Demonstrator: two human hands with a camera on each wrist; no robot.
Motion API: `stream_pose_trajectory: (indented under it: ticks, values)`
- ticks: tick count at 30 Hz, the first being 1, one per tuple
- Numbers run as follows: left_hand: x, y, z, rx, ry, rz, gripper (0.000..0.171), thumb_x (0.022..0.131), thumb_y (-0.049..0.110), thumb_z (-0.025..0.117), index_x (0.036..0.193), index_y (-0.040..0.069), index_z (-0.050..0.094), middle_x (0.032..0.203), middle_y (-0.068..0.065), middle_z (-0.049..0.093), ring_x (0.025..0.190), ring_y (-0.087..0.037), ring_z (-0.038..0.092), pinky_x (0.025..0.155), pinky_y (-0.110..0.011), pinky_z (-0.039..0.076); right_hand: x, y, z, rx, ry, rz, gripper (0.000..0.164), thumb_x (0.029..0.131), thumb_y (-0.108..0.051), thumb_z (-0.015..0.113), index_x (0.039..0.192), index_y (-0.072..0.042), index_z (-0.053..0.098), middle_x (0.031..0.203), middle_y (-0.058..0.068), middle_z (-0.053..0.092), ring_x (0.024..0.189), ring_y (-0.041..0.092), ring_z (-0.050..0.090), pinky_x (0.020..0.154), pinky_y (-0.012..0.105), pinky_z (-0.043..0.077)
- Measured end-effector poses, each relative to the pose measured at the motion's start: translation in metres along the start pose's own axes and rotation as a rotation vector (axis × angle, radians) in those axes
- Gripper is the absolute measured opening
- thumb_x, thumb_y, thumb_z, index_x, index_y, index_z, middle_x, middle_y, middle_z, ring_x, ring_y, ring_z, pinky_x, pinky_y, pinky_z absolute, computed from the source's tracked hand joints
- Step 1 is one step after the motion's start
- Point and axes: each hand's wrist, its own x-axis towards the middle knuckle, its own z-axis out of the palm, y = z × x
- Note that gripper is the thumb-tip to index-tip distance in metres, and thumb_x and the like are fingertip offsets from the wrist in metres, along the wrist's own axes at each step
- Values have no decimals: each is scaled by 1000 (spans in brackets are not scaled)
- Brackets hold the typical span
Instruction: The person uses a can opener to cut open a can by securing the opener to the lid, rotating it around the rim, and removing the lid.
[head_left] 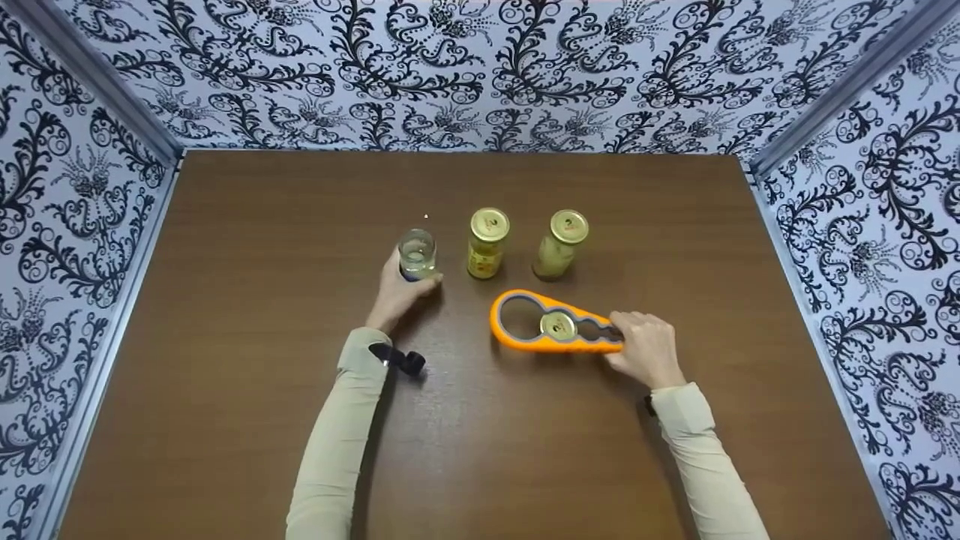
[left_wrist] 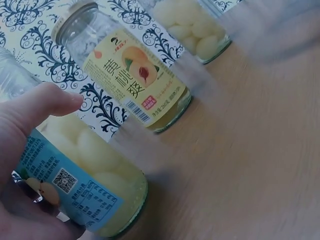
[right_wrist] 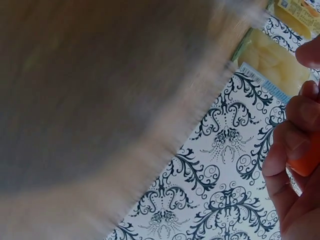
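On the left, my left hand (head_left: 403, 291) grips a glass jar (head_left: 417, 255) with its fingers and thumb curled round it. The jar's top shows no lid, and clear liquid is inside. In the left wrist view this jar has a blue label (left_wrist: 70, 180) and pale fruit. My right hand (head_left: 646, 346) grips the handle of an orange jar opener (head_left: 517, 345) with grey-lined openings. A gold lid (head_left: 559, 325) shows within one of these openings. The right wrist view shows curled fingers (right_wrist: 295, 130) round the orange handle (right_wrist: 306, 159).
Behind the opener stand two lidded jars: one with a yellow peach label (head_left: 484, 262), the other with pale fruit (head_left: 556, 256). A tiny white speck (head_left: 426, 217) lies on the brown table (head_left: 300, 225). Patterned panels (head_left: 450, 75) enclose the table's back and sides.
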Motion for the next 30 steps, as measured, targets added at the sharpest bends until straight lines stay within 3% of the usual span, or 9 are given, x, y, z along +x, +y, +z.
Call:
stream_pose_trajectory:
  ticks: [2,9,24,30]
  values:
    - [2,-1,-1,-1,7,-7,64,73,-7,74,130,-10,45,112,-23,59,102,-30,55,92,-34,42,-1,-2,0,6,-9,11,32,53,-18,70,82,-5,63,70,10,61,55,31,53,49,41,42]
    - [27,-42,-4,0,45,20,66,72,-1,79,129,-5,47,111,-20,59,100,-29,56,91,-35,42,-4,-6,2,3,-41,22,32,54,-18,74,82,-5,63,69,12,61,55,32,54,49,42,43]
    - [41,-42,-16,4,32,-2,69,74,3,80,134,-2,45,115,-21,58,102,-30,55,92,-38,41,-3,-12,-1,14,-39,21,35,51,-18,75,82,-5,65,73,11,64,59,34,57,51,44,44]
    - [39,-45,-15,100,70,24,83,74,8,82,143,1,36,118,-18,59,105,-27,56,94,-35,41,-2,-16,-1,27,-37,0,33,52,-20,74,80,-7,62,70,9,61,58,33,55,50,43,43]
